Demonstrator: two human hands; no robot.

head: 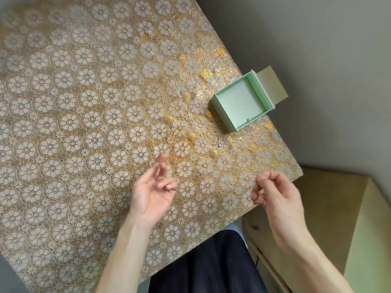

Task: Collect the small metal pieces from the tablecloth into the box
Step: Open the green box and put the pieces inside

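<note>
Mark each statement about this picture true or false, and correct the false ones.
1. The box is open. True.
2. The left hand grips the box. False: it is apart from the box, palm up, fingers relaxed.
3. A metal piece lies on the tablecloth near the box. True.
4. The right hand is inside the box. False: it is short of the box, over the tablecloth's near edge, fingers curled.
</note>
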